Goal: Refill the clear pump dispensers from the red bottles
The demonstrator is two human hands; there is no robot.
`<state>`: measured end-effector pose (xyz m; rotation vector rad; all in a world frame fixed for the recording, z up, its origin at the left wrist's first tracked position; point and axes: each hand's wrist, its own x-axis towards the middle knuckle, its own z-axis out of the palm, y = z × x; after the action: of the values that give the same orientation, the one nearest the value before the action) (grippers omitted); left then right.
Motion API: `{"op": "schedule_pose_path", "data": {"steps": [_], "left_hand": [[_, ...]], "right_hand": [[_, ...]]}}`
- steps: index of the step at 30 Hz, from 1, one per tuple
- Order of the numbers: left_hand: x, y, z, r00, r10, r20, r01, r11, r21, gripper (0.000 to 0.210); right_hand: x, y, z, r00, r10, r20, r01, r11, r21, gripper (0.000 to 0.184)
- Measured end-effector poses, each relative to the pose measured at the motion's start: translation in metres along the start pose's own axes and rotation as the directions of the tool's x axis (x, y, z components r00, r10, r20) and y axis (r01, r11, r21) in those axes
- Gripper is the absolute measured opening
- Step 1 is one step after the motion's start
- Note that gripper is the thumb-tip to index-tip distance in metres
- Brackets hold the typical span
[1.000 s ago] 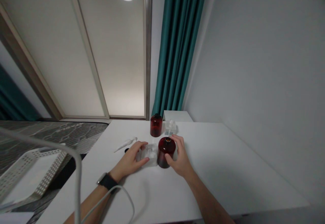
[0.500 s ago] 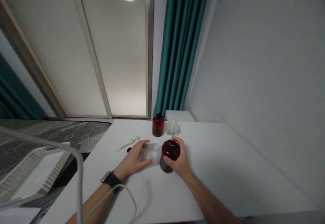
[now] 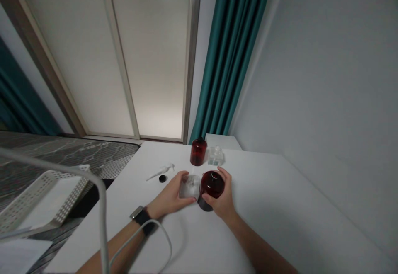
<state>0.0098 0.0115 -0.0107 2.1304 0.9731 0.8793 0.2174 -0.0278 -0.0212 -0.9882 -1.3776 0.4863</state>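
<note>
My left hand (image 3: 172,195) wears a black-banded watch and is closed around the sides of a clear, square bottle (image 3: 190,186). Close beside it, my right hand (image 3: 224,198) grips a round dark-red bottle (image 3: 212,183) with an uncapped top. The two bottles stand side by side on the white table (image 3: 264,232), nearly touching; whether they touch cannot be told. Left of the clear bottle lie a small black cap (image 3: 162,178) and a white pump dispenser head (image 3: 160,171) with its tube.
Farther back stand a second dark-red bottle (image 3: 198,152) with a black top and another clear square bottle (image 3: 215,156). A white cable (image 3: 104,207) loops across the left foreground. To the left, below table level, sits a white perforated basket (image 3: 40,199). A wall borders the right.
My left hand has shifted slightly right against the clear bottle, leaving the black cap in full view. The right hand keeps its hold on the red bottle. The camera view has tilted a little.
</note>
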Motion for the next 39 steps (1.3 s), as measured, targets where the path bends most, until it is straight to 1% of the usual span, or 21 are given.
{"op": "schedule_pose_path", "data": {"steps": [2, 5, 8, 12, 15, 17, 18, 20, 23, 27, 30, 33, 35, 39], "left_hand": [[-0.002, 0.005, 0.0, 1.0, -0.006, 0.01, 0.007, 0.998, -0.062, 0.072], [-0.006, 0.011, 0.001, 1.0, -0.013, 0.009, 0.015, 0.99, -0.141, 0.072], [-0.008, 0.013, 0.004, 0.999, -0.032, -0.004, 0.031, 0.98, -0.196, 0.077], [-0.01, 0.015, 0.005, 1.0, -0.021, -0.017, 0.016, 0.965, -0.261, 0.086], [-0.01, 0.018, 0.003, 0.999, 0.042, -0.005, -0.042, 0.971, -0.234, 0.083], [-0.009, 0.021, 0.001, 0.994, 0.1, 0.04, -0.092, 0.98, -0.179, 0.078], [-0.009, 0.022, 0.0, 0.991, 0.119, 0.064, -0.108, 0.982, -0.152, 0.076], [-0.009, 0.024, -0.001, 0.988, 0.12, 0.097, -0.109, 0.988, -0.109, 0.073], [-0.009, 0.024, -0.001, 0.991, 0.092, 0.099, -0.086, 0.994, -0.068, 0.072], [-0.009, 0.019, 0.001, 0.989, 0.111, 0.098, -0.106, 0.993, -0.059, 0.073], [-0.009, 0.015, 0.002, 0.989, 0.112, 0.1, -0.108, 0.993, -0.044, 0.073], [-0.008, 0.015, 0.002, 0.991, 0.11, 0.082, -0.107, 0.993, -0.042, 0.073], [-0.008, 0.016, 0.0, 0.992, 0.102, 0.077, -0.099, 0.994, -0.048, 0.071], [-0.008, 0.019, -0.003, 0.995, 0.074, 0.069, -0.07, 0.996, -0.058, 0.068]], "right_hand": [[0.0, -0.002, 0.0, 1.0, -0.03, 0.004, 0.03, 0.999, -0.029, 0.084], [0.0, -0.005, -0.001, 0.997, -0.069, -0.018, 0.067, 0.991, -0.118, 0.075], [-0.001, -0.008, -0.003, 0.994, -0.103, -0.029, 0.096, 0.976, -0.195, 0.067], [0.0, -0.017, -0.01, 0.986, -0.156, 0.058, 0.165, 0.955, -0.246, 0.063], [0.005, -0.025, -0.017, 0.975, -0.175, 0.137, 0.207, 0.941, -0.268, 0.065], [0.008, -0.029, -0.021, 0.966, -0.188, 0.178, 0.232, 0.932, -0.277, 0.068], [0.009, -0.03, -0.023, 0.961, -0.198, 0.193, 0.247, 0.927, -0.281, 0.07], [0.009, -0.03, -0.026, 0.957, -0.214, 0.195, 0.265, 0.92, -0.289, 0.07], [0.006, -0.026, -0.029, 0.975, -0.18, 0.13, 0.211, 0.931, -0.297, 0.068], [0.0, -0.018, -0.028, 0.994, -0.104, 0.026, 0.107, 0.961, -0.254, 0.073], [-0.002, -0.016, -0.026, 0.997, -0.076, -0.003, 0.074, 0.98, -0.183, 0.075], [-0.004, -0.015, -0.023, 0.999, -0.035, -0.019, 0.033, 0.991, -0.128, 0.065], [-0.005, -0.013, -0.021, 0.999, 0.022, -0.031, -0.025, 0.996, -0.083, 0.061], [-0.01, -0.008, -0.019, 0.986, 0.152, -0.068, -0.155, 0.987, -0.035, 0.067]]}}
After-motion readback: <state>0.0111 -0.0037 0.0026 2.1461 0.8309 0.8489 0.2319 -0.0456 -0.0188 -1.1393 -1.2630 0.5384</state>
